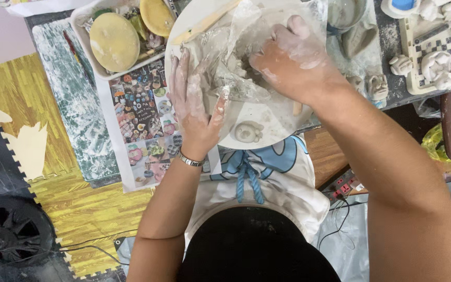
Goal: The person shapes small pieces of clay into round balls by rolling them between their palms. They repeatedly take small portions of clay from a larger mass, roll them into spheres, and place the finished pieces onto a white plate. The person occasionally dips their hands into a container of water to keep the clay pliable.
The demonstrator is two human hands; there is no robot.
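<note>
**Wet clay in plastic film: handling assessment**

Setting: a cluttered craft table (392,47) seen from above, dusted with dried clay, with a wood-pattern foam mat (22,94) on the floor to the left and a black fan (11,230) at the lower left. A round white board (267,125) sits at the table's near edge, directly in front of the person.

Item under hand: a lump of grey clay (238,65) lies near the middle of the board, partly wrapped in clear plastic film (241,86). A small shaped clay piece (248,131) rests apart from it, close to the board's near rim.

Left hand (194,104): laid flat, fingers spread and extended, pressing the film's left side onto the board. It grips nothing.

Right hand (293,57): fingers curled down into the film and clay from the right. Whether they close fully on the lump cannot be told, as the film and the knuckles hide the tips.

Handling judgement: the clay looks soft, damp and moderately heavy for its size; it will dent under any pinch and smear. The film is thin, limp and likely slippery with slip. Hold is best taken by cupping the lump from beneath, not by pulling the film.

Nearby: a tray (87,47) of yellow sponges at the far left; a printed sheet (142,120) beside the board; finished figures (437,65) at the far right corner.
</note>
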